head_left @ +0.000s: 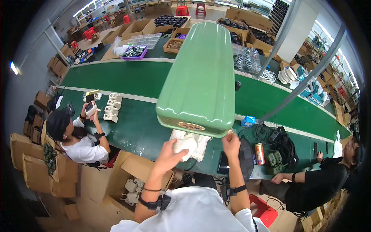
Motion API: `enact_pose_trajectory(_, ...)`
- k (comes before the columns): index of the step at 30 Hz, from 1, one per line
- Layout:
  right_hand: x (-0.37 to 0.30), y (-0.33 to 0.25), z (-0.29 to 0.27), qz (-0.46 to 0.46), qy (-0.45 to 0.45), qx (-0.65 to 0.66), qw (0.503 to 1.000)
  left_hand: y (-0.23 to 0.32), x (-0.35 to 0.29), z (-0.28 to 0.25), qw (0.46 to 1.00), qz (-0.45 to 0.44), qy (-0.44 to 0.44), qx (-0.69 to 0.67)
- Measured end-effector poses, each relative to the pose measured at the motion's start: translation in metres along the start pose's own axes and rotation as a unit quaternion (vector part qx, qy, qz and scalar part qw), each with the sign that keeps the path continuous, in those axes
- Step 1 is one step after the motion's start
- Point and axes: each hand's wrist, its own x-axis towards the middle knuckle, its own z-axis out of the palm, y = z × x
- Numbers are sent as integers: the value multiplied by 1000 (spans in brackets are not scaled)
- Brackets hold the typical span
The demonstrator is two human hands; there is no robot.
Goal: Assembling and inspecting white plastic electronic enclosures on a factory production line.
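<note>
A cream-white moulded plastic part (184, 147) is gripped in my left hand (168, 156), fingers wrapped along its side. Under it a crumpled white cloth (201, 147) lies on the green bench. My right hand (232, 145) is closed in a pinch just below the right corner of a large glossy green hood (199, 77); whatever its fingers hold, if anything, is hidden. The hood hangs over the bench in front of me and hides much of what lies behind it. Beside my right hand is a black cap-like item (245, 154), with a dark flat device (223, 163) near the wrist.
Left, a co-worker (83, 145) handles a white device near a row of similar units (113, 107). Right, another person (315, 181) stands by green units (274, 160), a can (259, 154) and black cables (284, 147). A cardboard box (145, 166) of white parts sits below left; a red stool (264, 210) right.
</note>
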Motion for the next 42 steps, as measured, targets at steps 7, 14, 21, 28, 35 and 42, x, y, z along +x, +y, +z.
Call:
enact_pose_trajectory(7, -76, 68, 80, 19, -129, -167, 977, -33, -12, -1, 756, -254, -108, -594)
enact_pose_trajectory(14, -63, 68, 84, 87, -186, -203, 957, -48, -17, 6, 670, -266, -140, -679)
enact_pose_trajectory(21, -60, 35, 32, 67, -50, 106, 991, -63, -26, 11, 663, -241, -137, -696)
enact_pose_trajectory(28, -73, -127, -102, 77, -7, 448, 891, 13, -81, -16, 960, 117, -19, -254)
enact_pose_trajectory(35, -138, -208, -182, -109, -27, 562, 820, 130, -149, -62, 947, 317, -31, 37)
enact_pose_trajectory(42, -143, -220, -204, -185, -188, 585, 767, 141, -165, -65, 914, 383, 3, 131)
